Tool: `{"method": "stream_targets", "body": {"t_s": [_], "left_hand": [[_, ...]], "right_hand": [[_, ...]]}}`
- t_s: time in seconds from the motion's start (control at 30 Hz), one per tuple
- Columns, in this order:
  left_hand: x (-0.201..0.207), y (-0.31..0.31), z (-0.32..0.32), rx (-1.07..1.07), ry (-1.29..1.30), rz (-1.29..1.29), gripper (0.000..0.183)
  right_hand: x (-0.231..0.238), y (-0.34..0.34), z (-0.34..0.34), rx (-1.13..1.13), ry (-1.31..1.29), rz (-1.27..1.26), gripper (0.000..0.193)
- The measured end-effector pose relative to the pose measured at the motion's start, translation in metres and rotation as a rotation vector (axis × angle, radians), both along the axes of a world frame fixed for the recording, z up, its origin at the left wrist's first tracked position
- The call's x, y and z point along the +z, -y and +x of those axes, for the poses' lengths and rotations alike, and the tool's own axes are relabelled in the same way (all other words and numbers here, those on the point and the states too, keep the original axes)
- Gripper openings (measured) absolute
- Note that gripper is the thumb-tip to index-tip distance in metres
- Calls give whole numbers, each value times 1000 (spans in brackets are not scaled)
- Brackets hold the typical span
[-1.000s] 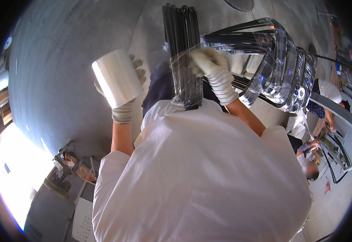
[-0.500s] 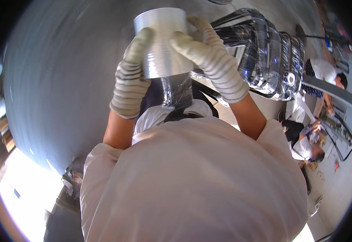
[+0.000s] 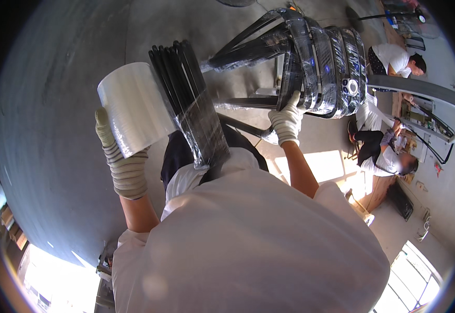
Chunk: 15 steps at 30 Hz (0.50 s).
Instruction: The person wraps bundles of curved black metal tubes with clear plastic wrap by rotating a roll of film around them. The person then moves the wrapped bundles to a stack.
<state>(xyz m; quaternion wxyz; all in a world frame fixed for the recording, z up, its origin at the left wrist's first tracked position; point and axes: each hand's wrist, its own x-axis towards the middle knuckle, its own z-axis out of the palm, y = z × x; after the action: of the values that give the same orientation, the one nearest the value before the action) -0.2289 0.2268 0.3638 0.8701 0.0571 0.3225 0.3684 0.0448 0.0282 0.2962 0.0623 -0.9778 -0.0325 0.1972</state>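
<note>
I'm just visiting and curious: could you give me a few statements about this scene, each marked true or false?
1. The left hand holds a roll of clear film. True.
2. Both hands are bare. False: they wear pale knitted gloves with striped cuffs.
3. Clear film covers part of the bundle of black bars in front of the person. True.
4. The right hand is on the roll too. False: it is over at the wrapped black frames.
5. Nobody else is in view. False: other people show toward the right edge.
</note>
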Motion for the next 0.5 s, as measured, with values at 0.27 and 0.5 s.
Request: {"method": "stream_targets", "body": {"t_s": [0.27,0.5], "left_hand": [[2,-1,-5,16,-123,-58,77],[-31,-9,-40,-55,-50,58,97]], "right_hand": [[-15,-23,-26,63,188,160,69],[-7,-76,-5,276,144,210,83]]}}
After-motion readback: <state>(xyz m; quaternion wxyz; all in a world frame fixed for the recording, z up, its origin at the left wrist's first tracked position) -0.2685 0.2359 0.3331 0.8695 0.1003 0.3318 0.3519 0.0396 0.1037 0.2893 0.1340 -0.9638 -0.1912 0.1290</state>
